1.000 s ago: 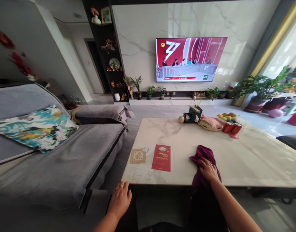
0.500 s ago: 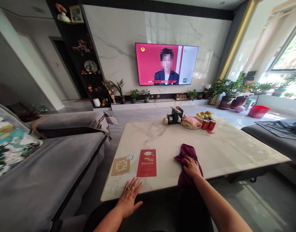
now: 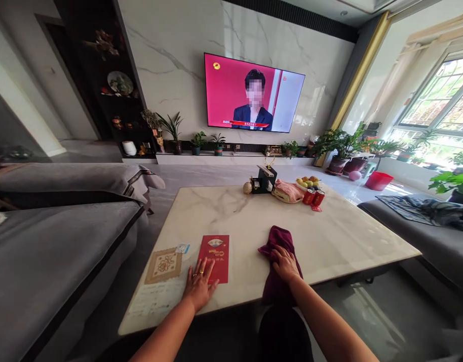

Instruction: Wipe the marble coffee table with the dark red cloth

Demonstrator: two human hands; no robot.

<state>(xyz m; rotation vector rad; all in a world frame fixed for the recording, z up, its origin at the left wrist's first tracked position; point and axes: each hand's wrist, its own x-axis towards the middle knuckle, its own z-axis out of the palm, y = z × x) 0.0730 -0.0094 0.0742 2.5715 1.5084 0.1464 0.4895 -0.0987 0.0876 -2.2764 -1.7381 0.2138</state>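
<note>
My right hand (image 3: 284, 262) lies palm down on a dark maroon cloth (image 3: 277, 241) that drapes over the near edge of the white marble coffee table (image 3: 340, 236). My left hand (image 3: 199, 285) rests flat on the table, fingers spread, its fingertips on the lower edge of a red booklet (image 3: 215, 251). Gold rings show on two fingers of the left hand. A tan patterned card (image 3: 163, 264) lies to the left of the booklet.
At the table's far end stand a black holder (image 3: 263, 180), a pink cloth on a tray (image 3: 288, 191), a fruit bowl (image 3: 307, 181) and two red cans (image 3: 313, 197). A grey sofa (image 3: 46, 251) runs along the left, another seat (image 3: 416, 226) on the right. A television (image 3: 254, 94) hangs ahead.
My left hand has risen from below the table edge onto the tabletop and reached the red booklet. The right hand has stayed on the maroon cloth. The view has swung to the right.
</note>
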